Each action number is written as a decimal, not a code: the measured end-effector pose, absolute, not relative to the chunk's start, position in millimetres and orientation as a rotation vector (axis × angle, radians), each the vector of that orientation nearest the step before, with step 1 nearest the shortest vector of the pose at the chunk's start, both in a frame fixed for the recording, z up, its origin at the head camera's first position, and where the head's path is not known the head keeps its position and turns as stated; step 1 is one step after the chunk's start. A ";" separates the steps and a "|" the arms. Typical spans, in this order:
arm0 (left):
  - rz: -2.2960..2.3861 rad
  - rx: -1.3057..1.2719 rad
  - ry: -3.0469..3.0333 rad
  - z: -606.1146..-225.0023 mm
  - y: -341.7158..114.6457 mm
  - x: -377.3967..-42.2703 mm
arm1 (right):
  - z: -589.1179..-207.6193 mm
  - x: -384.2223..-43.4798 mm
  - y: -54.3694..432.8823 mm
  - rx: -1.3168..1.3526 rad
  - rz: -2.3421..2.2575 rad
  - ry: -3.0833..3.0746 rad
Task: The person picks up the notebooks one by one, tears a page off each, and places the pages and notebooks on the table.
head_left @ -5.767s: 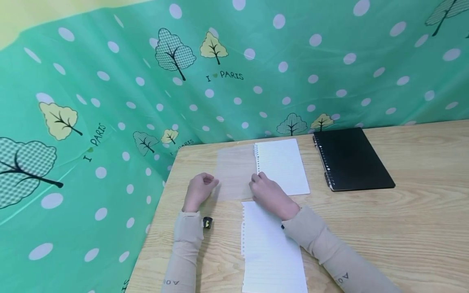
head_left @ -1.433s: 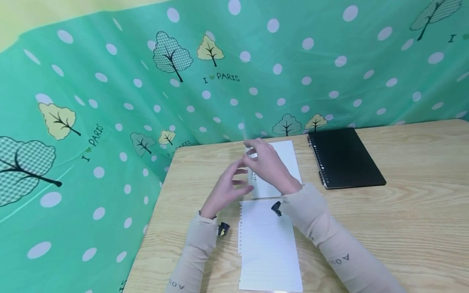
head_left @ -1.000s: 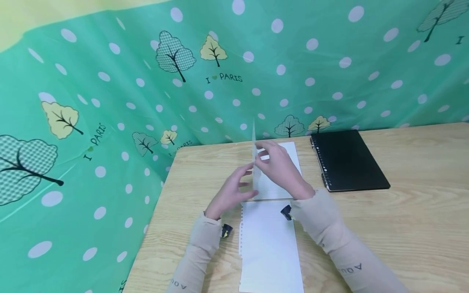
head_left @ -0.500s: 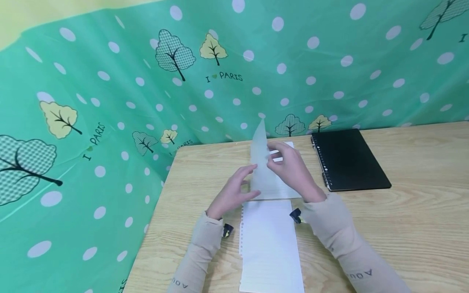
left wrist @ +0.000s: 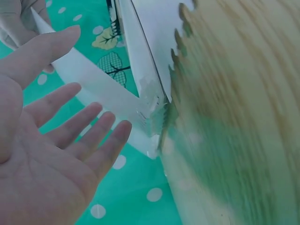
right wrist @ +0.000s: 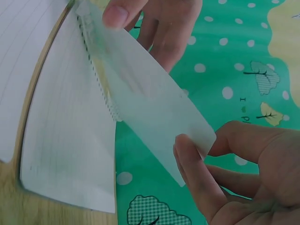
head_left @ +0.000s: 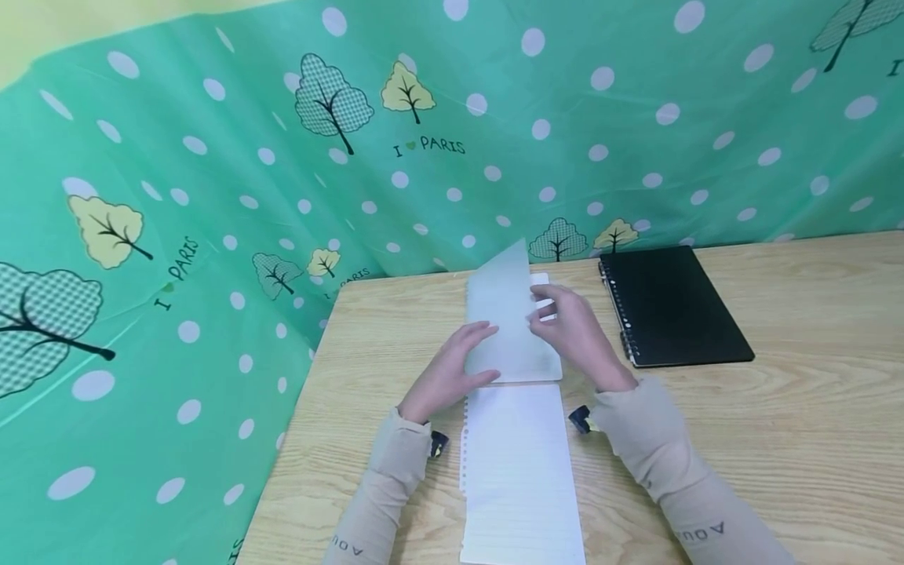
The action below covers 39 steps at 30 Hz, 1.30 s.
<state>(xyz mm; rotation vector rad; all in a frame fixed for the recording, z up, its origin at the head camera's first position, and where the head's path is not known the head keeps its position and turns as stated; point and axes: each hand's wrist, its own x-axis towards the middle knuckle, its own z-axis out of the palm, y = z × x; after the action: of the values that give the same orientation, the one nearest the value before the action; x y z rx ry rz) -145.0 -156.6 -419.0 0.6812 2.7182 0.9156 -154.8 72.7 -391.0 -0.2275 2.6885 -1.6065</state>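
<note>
A translucent plastic cover sheet (head_left: 503, 314) stands half raised over a stack of lined, hole-punched paper (right wrist: 70, 136) near the back of the table. My right hand (head_left: 574, 329) pinches the cover's free edge between thumb and fingers; the right wrist view shows the pinch close up. My left hand (head_left: 452, 373) is beside the cover's hinged side, its fingers (left wrist: 96, 136) spread and loosely straight. In the head view its thumb and index finger overlap the cover, but whether they touch it I cannot tell. The cover hides most of the pages.
Loose lined paper (head_left: 523, 471) with a torn, hole-punched left edge lies in front of the stack. To the right rests a black notebook cover (head_left: 674, 306) with rings along its left side. A green patterned curtain (head_left: 424, 212) hangs behind the wooden table (head_left: 791, 439).
The cover lay flat to the left of the pages earlier. It has since been lifted and swung rightward over them, my right hand moving right with its edge. My left hand has moved closer.
</note>
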 end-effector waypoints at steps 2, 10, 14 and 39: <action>0.889 0.670 2.715 -420.3 -156.9 -145.0 | -393.2 -156.1 76.0 -0.200 -1.595 2.671; 0.759 0.672 2.705 -424.3 -157.8 -145.9 | -401.7 -160.4 85.0 -0.076 -1.516 2.586; 0.727 0.696 2.709 -425.3 -158.1 -146.2 | -406.0 -162.0 87.3 -0.029 -1.440 2.572; 0.606 0.684 2.707 -428.3 -160.5 -146.0 | -428.4 -168.9 85.6 -0.048 -1.203 2.645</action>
<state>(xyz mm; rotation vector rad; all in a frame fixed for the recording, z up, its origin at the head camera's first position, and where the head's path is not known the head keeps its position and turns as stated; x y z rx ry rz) -146.0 -160.5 -428.3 0.6841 2.7066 0.6059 -168.9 85.6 -428.4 -0.0480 2.6447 -1.2035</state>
